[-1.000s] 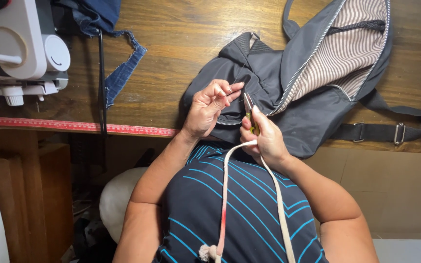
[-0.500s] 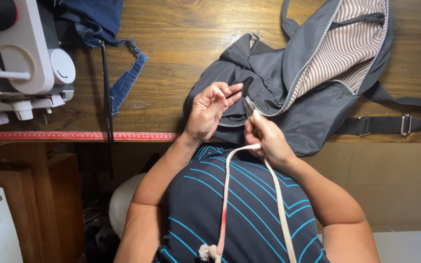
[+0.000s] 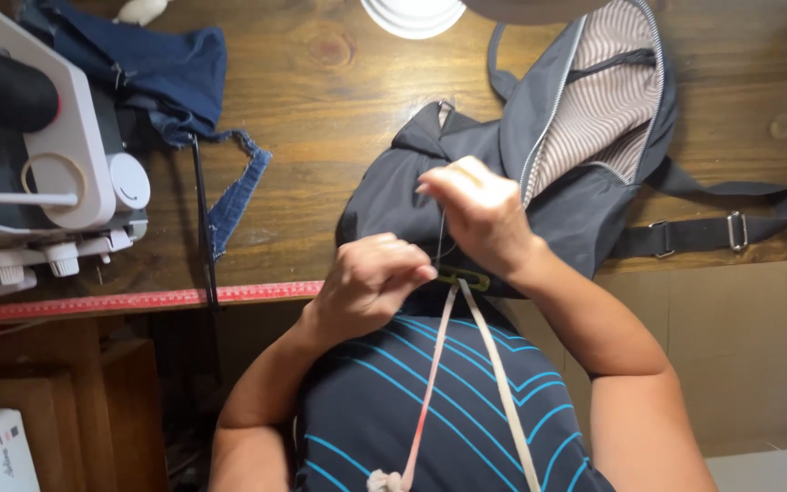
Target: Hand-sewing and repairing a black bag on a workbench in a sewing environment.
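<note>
A dark grey bag (image 3: pixel 412 173) lies on the wooden table (image 3: pixel 321 109), its zip open on a striped lining (image 3: pixel 608 109). My left hand (image 3: pixel 371 281) is curled at the table's front edge and pinches the bag's near edge. My right hand (image 3: pixel 480 214) is raised just above and beyond it, over the bag, fingers pinched on a thin dark thread (image 3: pixel 439 239) that runs down toward my left hand. A small green tool (image 3: pixel 463 276) hangs on a cord from my neck, right under my hands.
A white sewing machine (image 3: pixel 56 173) stands at the left, with blue denim pieces (image 3: pixel 166 73) beside it. A red measuring tape (image 3: pixel 138 301) runs along the table's edge. The bag's strap with a metal buckle (image 3: pixel 735 230) stretches right. A white lamp (image 3: pixel 412 14) sits at the top.
My right hand has lifted up and away over the bag, drawing the thread taut. My left hand has closed and dropped to the bag's near edge. The view has shifted.
</note>
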